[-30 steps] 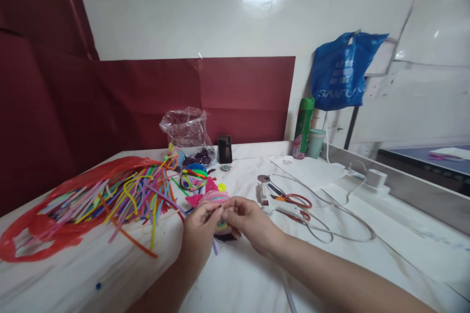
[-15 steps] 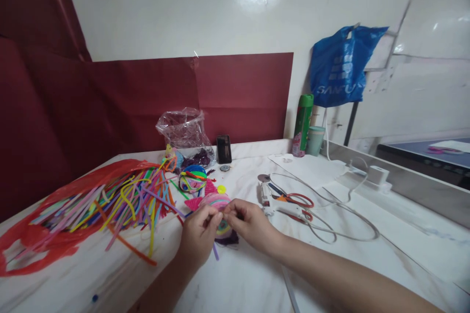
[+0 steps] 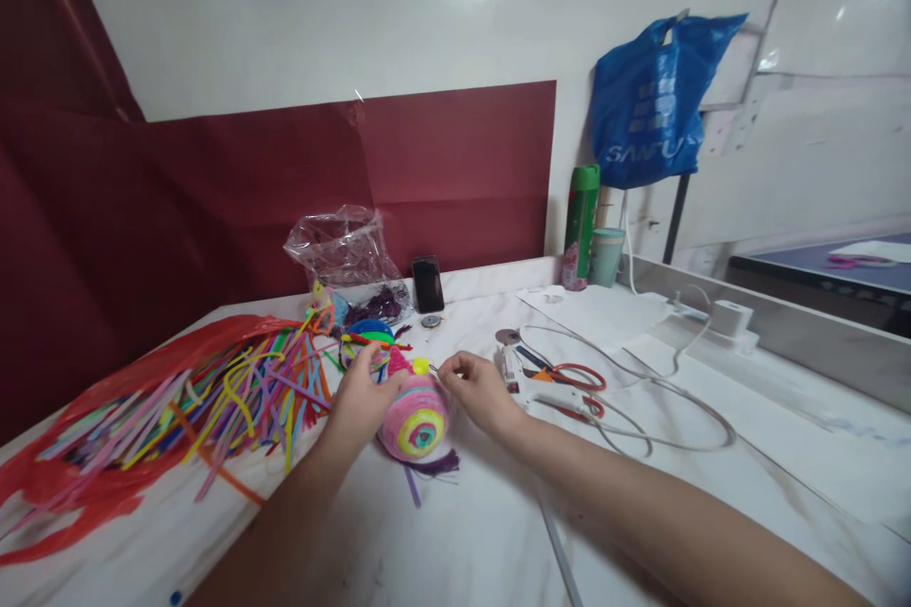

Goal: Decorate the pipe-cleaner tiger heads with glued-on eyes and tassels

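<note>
My right fingers [image 3: 451, 372] pinch what looks like a thin sliver [image 3: 435, 368] by the yellow disc [image 3: 420, 366]; my left fingers [image 3: 362, 368], grip unclear, flank the striped ball [image 3: 415, 425] on the tabletop [image 3: 462, 541]; hazards: slack pinch dropping the sliver, stray nudge rolling the ball.

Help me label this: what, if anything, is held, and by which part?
The right hand seems to pinch something thin, too small to name, by one end. Whether the left hand holds the pink ball is unclear.
</note>
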Motion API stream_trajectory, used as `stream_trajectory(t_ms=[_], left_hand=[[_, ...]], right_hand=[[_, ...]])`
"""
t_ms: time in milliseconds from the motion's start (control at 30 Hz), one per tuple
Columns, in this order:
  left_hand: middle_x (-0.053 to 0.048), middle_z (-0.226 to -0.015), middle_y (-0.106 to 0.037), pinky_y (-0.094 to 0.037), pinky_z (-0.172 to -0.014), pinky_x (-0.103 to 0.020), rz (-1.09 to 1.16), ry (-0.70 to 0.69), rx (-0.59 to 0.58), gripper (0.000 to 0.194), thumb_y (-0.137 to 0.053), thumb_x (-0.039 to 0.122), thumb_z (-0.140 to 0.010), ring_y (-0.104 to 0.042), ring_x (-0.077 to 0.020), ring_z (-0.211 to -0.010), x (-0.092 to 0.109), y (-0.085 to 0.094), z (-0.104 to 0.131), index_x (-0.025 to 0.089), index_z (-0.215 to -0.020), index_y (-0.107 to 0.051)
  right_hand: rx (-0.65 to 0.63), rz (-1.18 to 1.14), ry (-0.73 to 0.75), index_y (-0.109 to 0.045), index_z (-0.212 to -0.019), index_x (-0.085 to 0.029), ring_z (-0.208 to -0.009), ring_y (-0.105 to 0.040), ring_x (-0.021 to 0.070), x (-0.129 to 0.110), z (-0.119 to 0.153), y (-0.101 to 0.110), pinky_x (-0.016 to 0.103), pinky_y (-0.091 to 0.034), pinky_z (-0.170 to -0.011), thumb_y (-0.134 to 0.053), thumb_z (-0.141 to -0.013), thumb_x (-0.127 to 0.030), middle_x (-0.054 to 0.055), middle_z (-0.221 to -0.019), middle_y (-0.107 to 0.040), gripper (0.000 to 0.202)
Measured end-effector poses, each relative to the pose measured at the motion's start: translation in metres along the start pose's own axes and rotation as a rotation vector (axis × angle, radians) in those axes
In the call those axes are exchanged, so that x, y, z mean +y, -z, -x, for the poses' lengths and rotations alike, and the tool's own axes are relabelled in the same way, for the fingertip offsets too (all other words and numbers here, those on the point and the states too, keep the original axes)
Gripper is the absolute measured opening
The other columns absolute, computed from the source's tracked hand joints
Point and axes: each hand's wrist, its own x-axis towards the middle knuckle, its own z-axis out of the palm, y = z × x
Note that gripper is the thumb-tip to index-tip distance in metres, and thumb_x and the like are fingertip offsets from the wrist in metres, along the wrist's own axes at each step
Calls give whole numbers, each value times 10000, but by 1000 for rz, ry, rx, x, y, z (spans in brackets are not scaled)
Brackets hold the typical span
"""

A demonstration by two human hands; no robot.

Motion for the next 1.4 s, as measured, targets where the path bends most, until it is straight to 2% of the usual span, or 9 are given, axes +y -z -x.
stream_trajectory(t_ms=[67,133,200,300,433,567,767,1000,1400], left_hand=[[-129,-1164,-613,-460,-893,-340,152,114,-119,554,-717,255,-600,-584,-249,-1086,0,-5,-11,177,-1116,-531],[-96,-1028,-650,-505,-774,-315,249,186,-224,557,-715,245,-596,-639,-223,-935,-1,-9,-15,173,-1112,-518],[-31,-860,-651,-510,-658,-291,234,195,-272,556,-714,239,-591,-644,-189,-759,-1,-13,-14,181,-1110,-524],[5,-778,-631,-494,-599,-269,130,175,-246,550,-718,221,-578,-619,-167,-676,3,-17,-7,184,-1101,-552],[-34,-863,-643,-491,-639,-270,4,163,-169,483,-732,215,-557,-619,-186,-770,10,-18,0,163,-1018,-597],[-24,-805,-638,-490,-645,-288,-3,181,-175,431,-729,249,-566,-612,-186,-731,12,-16,4,158,-967,-598],[-18,-779,-639,-485,-647,-295,-36,104,-177,369,-704,277,-601,-610,-188,-717,10,-18,8,168,-935,-590],[-19,-799,-654,-466,-672,-309,-162,13,-125,261,-663,292,-639,-614,-212,-769,-1,-24,8,192,-869,-590],[-23,-778,-653,-453,-665,-305,-245,-29,-102,193,-624,289,-672,-614,-205,-744,3,-28,13,209,-842,-578]], right_hand=[[17,-21,-29,-570,-614,-177,-593,-531,133,5,-4,-3,250,-434,-595,-573,-667,-232,-14,-598,-577,76],[1,-57,-47,-573,-633,-176,-598,-531,137,12,-5,-7,253,-436,-585,-571,-672,-251,-11,-600,-574,84],[-13,-92,-44,-578,-662,-176,-601,-528,138,19,-2,-11,252,-433,-572,-567,-681,-269,-8,-615,-577,96],[7,-96,3,-587,-680,-179,-621,-537,138,26,1,-13,252,-438,-587,-560,-696,-273,-2,-646,-593,99],[17,-36,60,-585,-674,-185,-654,-549,147,26,4,-10,258,-445,-626,-549,-706,-243,0,-658,-600,75],[8,29,104,-577,-689,-189,-699,-553,157,18,7,-7,273,-443,-674,-532,-719,-228,5,-696,-603,67],[34,160,170,-565,-676,-191,-712,-555,158,13,10,-6,278,-430,-706,-516,-730,-198,11,-712,-609,73],[41,207,158,-563,-664,-194,-697,-548,159,11,11,-5,273,-425,-683,-521,-717,-174,10,-695,-606,71],[13,119,106,-566,-659,-188,-637,-528,144,16,7,-6,250,-414,-610,-542,-722,-246,-6,-639,-587,89]])
